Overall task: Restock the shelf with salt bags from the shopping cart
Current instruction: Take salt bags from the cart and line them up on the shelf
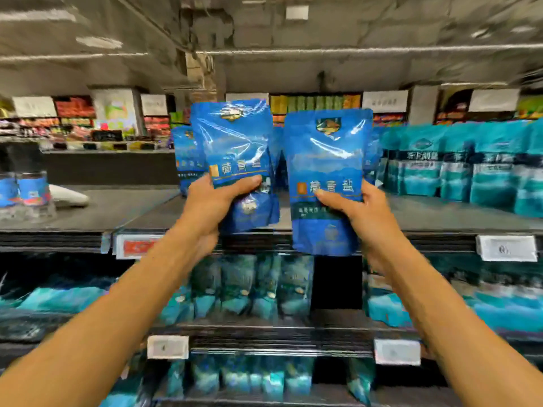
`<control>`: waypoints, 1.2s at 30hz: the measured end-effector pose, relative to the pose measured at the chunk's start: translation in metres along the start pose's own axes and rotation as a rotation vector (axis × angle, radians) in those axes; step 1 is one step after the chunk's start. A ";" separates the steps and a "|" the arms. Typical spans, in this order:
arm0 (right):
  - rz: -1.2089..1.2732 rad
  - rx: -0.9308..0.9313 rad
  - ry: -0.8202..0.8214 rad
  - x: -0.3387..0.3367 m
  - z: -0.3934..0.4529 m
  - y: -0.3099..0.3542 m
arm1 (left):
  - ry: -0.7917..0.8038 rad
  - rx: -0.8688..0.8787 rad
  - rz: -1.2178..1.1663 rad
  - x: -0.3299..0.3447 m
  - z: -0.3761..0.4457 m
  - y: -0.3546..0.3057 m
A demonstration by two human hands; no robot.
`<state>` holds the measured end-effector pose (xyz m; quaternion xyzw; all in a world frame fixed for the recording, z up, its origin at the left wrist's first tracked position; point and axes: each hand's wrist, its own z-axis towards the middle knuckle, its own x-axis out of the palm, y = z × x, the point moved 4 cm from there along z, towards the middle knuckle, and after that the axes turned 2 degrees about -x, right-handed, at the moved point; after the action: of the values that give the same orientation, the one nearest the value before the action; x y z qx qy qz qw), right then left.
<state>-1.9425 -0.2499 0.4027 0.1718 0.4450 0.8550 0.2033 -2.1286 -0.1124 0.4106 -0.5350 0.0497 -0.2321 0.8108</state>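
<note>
My left hand (216, 205) grips a blue salt bag (235, 145) by its lower half, upright, above the dark top shelf (147, 212). My right hand (363, 214) grips a second blue salt bag (326, 160) the same way, a little lower and to the right. Both bags hang over the shelf's front edge. Behind them stand more blue salt bags (186, 154) on the shelf. The shopping cart is out of view.
Teal salt bags (458, 163) fill the top shelf's right side. Small blue-labelled jars (26, 190) and a white object (69, 196) sit at its left. Lower shelves hold teal bags (258, 286), with price tags (506, 248) on the shelf edges. Other aisles lie beyond.
</note>
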 end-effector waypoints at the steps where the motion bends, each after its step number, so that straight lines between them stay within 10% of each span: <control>1: 0.004 0.006 -0.002 -0.005 0.022 0.002 | 0.008 -0.015 -0.002 0.008 0.021 -0.002; 21: -0.020 0.416 0.007 -0.006 0.269 -0.165 | -0.036 -0.226 0.247 0.027 0.242 0.122; 30: -0.941 0.237 0.150 -0.020 0.259 -0.140 | -0.013 -0.182 1.186 0.012 0.226 0.113; 36: -0.981 0.236 0.056 -0.005 0.259 -0.144 | 0.001 -0.215 1.098 0.032 0.225 0.108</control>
<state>-1.7870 0.0018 0.4241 -0.0588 0.5722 0.6072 0.5482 -1.9914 0.0986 0.4144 -0.5102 0.3450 0.2303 0.7534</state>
